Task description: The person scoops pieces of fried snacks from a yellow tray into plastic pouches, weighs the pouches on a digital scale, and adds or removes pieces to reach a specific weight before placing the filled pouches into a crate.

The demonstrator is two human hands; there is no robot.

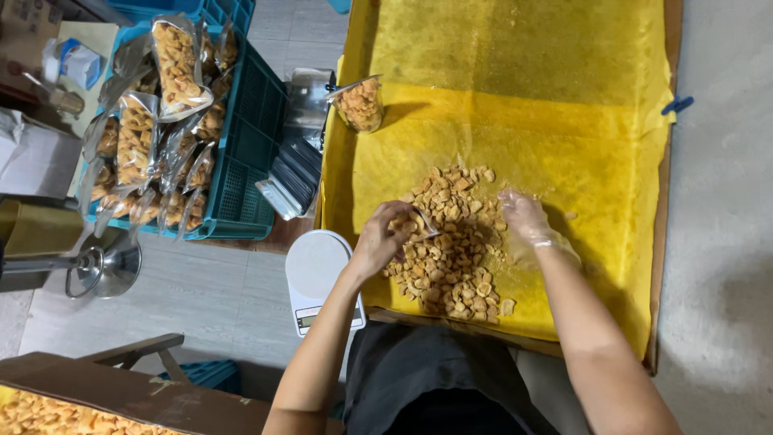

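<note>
yellow-lined tray [564, 145], snack pile [451, 242], filled bag [360, 103]

I see a loose pile of golden-brown snack pieces [451, 242] on the yellow sheet's near part, with a small clear bag [415, 224] held open at its left edge.

Even, fairly bright indoor light falls from above, and the yellow sheet [515, 137] glows strongly, a paler band of glare lying across it well beyond the fingers. Soft shadows sit just beside the right hand [527, 219] and under both forearms. The clear bags [173, 60] far to the left of the fingers catch small glints. Focus holds in the centre; corners darken and bend slightly.
</note>
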